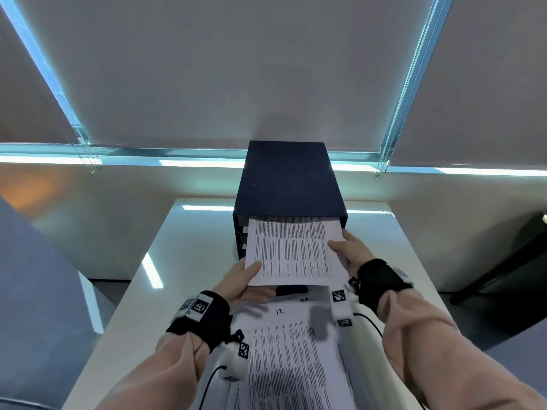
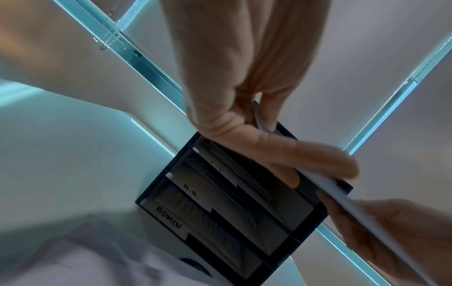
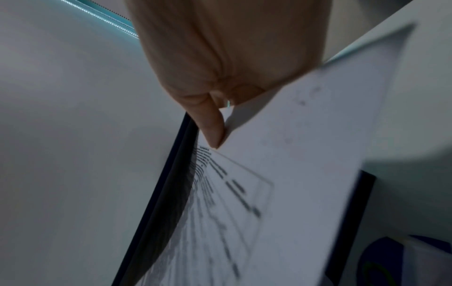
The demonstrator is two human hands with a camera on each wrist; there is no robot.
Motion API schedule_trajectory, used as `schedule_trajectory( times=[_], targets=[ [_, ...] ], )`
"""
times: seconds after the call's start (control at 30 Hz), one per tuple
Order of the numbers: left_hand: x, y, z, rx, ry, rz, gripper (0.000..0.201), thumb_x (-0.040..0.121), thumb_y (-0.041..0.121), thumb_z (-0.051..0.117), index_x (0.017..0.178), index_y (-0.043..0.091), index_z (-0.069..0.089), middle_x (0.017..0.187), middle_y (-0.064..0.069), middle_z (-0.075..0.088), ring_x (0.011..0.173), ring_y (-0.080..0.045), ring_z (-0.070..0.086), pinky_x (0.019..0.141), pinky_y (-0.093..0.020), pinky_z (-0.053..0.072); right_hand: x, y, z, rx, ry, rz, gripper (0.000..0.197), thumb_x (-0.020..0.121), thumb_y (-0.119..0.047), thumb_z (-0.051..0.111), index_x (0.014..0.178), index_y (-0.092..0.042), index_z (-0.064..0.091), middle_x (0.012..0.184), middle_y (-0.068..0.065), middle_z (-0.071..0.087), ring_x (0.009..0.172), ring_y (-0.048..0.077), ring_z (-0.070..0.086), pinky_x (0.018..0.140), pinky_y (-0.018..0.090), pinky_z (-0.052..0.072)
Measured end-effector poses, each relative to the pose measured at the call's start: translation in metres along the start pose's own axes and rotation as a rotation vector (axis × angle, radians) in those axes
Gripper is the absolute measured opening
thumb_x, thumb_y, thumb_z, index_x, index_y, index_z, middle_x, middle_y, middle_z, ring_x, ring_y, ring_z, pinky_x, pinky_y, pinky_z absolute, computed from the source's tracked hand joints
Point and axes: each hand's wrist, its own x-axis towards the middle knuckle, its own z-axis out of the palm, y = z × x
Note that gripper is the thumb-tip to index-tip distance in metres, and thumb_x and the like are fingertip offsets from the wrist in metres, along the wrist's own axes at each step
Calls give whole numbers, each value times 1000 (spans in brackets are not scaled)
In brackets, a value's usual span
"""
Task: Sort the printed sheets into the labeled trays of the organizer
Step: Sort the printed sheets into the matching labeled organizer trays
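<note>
A dark blue organizer [image 1: 288,179] stands at the far end of the white table [image 1: 142,291]. Both hands hold a printed sheet [image 1: 293,251] level, its far edge at the organizer's top slot. My left hand [image 1: 244,279] pinches the sheet's near left corner, thumb on top. My right hand [image 1: 347,251] pinches the right edge. In the left wrist view the organizer [image 2: 244,203] shows stacked trays with labels "H.R." [image 2: 190,190] and "ADMIN" [image 2: 170,217], and papers lie in the trays. The right wrist view shows the sheet [image 3: 281,174] at the thumb, beside the organizer's dark edge [image 3: 171,183].
A stack of printed sheets [image 1: 290,359] lies on the table below the hands. Roller blinds [image 1: 236,69] cover the window behind. A grey chair [image 1: 35,276] is at the left, dark furniture [image 1: 509,261] at the right.
</note>
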Motion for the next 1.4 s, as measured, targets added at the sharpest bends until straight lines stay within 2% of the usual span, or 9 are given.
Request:
schedule_trajectory(
  times=[0.13,0.23,0.37,0.43,0.53,0.73,0.93,1.03,1.4],
  targets=[
    [24,-9,2,-8,187,58,28,102,22,35,127,14,46,97,-9,65,42,-10,55,41,-19,46,-12,10,-4,-165,-60,64,32,92,-18,60,123,-14,53,114,9,67,80,21,66,65,31,53],
    [47,-7,1,-19,260,86,31,102,23,38,128,8,47,90,-11,63,40,-7,50,41,-18,42,-9,25,-14,-87,-56,134,27,89,-14,64,112,-7,53,76,9,62,43,11,48,37,19,34],
    [69,26,5,-419,233,158,23,98,8,45,117,-4,50,97,-16,64,74,-16,67,69,-25,59,19,13,2,340,-49,92,21,92,6,51,113,4,54,89,15,70,75,18,71,63,23,59],
    [78,42,5,-544,145,195,13,98,-3,38,103,-1,50,94,-12,58,88,-20,60,97,-38,50,36,-1,17,400,-69,39,40,92,13,43,132,7,41,114,16,59,99,22,64,89,36,54],
    [86,52,5,-412,144,206,15,95,-6,38,101,5,47,88,-8,50,91,-19,57,101,-47,44,48,-13,36,328,-151,11,37,93,14,37,127,2,45,109,11,55,99,21,59,99,47,48],
    [57,-4,-3,11,246,103,14,97,16,50,103,9,61,86,-10,67,66,-22,62,62,-35,52,20,34,21,151,-198,115,25,99,-6,42,114,-8,61,99,13,72,86,24,71,74,35,60],
    [27,-123,-28,1179,245,18,43,88,30,55,129,23,46,125,-1,45,115,-18,46,93,-33,48,-47,157,-15,-271,-61,323,16,93,-4,52,105,-1,62,76,13,64,56,18,56,51,23,41],
    [13,-138,-31,1240,295,110,46,86,24,56,131,24,44,129,0,36,118,-17,40,89,-28,48,-68,203,-30,-295,3,395,17,87,3,56,103,-2,62,61,10,60,39,12,44,43,16,30],
    [-11,-116,-26,1334,335,303,7,90,16,51,88,20,46,93,3,54,84,-14,46,70,-23,31,-100,187,-19,-292,-37,352,15,91,5,52,100,-2,62,88,17,59,65,16,51,47,12,43]
  ],
)
